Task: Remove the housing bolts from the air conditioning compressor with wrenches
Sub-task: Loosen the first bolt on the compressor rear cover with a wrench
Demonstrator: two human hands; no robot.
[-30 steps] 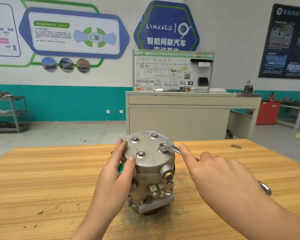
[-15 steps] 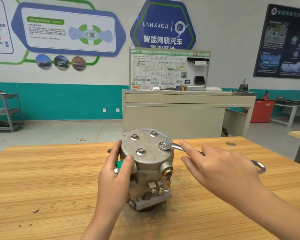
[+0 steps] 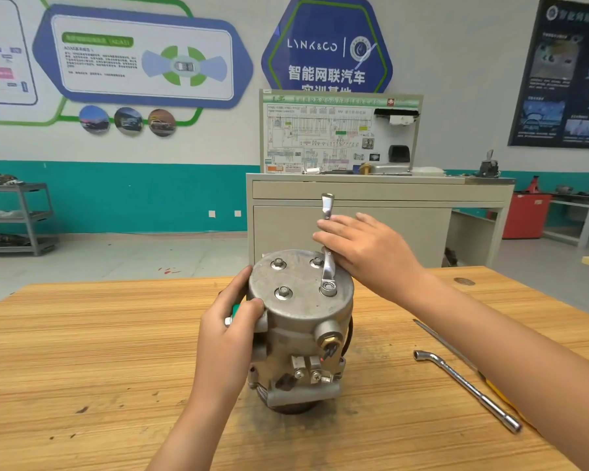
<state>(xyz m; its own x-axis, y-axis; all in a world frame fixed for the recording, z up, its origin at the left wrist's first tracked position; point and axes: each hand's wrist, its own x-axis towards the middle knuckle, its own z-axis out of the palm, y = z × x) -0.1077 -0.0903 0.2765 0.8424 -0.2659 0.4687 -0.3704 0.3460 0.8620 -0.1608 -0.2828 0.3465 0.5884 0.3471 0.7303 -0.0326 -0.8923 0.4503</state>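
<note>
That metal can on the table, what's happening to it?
A person is undoing bolts on top of the compressor, which stands on a wooden table. The left hand grips its side, and the right hand pushes with straight fingers on a wrench fitted over one bolt. Three more bolts sit in the top.

a blue hexagonal wall sign [image 3: 327,45] is showing the brand "lynk&co" in white letters, with a round emblem sitting beside it. under the brand it is carrying a line of large white chinese characters, 智能网联汽车. a second line below is being cut off by the training board [image 3: 340,137] standing in front. that board's green header strip and wiring diagram are bearing print too small to read, apart from the letters "hv". the green label on the white wall panel [image 3: 143,62] and the headings on the dark poster [image 3: 565,76] are showing only blurred text.
</note>
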